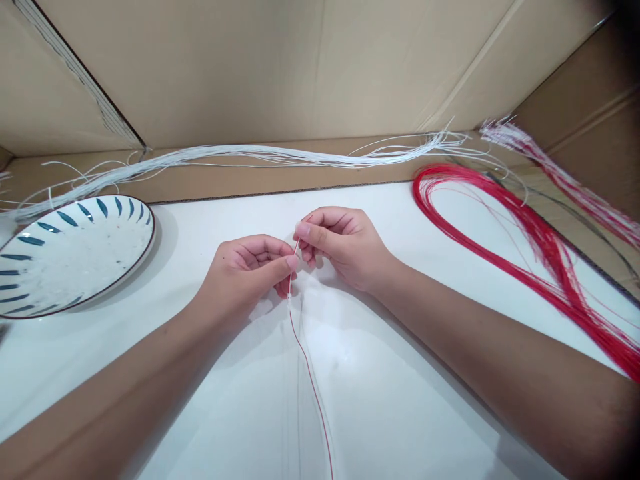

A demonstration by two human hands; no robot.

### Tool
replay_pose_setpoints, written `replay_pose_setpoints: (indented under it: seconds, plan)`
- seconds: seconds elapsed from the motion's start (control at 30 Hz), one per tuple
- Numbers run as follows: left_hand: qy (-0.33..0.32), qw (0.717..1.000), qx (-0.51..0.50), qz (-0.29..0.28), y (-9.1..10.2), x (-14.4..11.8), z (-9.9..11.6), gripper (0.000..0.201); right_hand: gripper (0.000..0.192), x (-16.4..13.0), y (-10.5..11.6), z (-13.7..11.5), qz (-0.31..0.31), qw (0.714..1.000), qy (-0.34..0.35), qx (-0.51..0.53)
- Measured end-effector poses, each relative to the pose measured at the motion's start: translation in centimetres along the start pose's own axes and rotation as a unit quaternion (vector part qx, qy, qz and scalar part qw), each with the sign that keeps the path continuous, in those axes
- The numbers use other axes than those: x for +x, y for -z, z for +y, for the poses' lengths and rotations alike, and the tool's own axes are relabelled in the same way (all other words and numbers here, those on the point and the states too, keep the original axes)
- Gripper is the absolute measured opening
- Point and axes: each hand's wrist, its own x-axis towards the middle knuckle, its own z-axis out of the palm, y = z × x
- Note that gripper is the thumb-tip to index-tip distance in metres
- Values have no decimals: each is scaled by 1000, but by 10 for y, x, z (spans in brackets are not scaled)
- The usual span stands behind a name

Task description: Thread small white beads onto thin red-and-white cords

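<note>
Near the middle of the white tabletop, my left hand [253, 267] is closed, with thumb and fingers pinching thin red and white wires. My right hand [340, 243], just above and to the right, pinches the upper end of the same wires between thumb and fingertips. Right below my left thumb sits a small whitish piece [289, 299], probably a connector, though it is too small to make out fully. From it a thin red wire [315, 390] runs down to the bottom edge of the view. The wire tips are partly hidden by my right fingers.
An oval plate [80, 257] with blue-green dashes and small pale bits on it stands at the left. A bundle of white wires [280, 155] stretches along the back. Looped red wires [500, 260] lie at the right, with a red-and-white bundle [565, 163] beyond. Cardboard walls [225, 73] enclose the far side.
</note>
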Motion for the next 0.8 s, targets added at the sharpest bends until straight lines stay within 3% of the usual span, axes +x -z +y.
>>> replay_pose_setpoints:
  seconds: [0.17,0.4,0.8]
  plan:
    - [-8,1000,-27,-10,-2,2,2,9,26,-1,-4,-3,-11,1000,-5,-4]
    - [8,999,-28,36,-2,2,4,11,23,2,0,3,29,999,13,18]
    - [16,999,-31,25,0,3,4,14,26,2,-3,-1,25,1000,5,17]
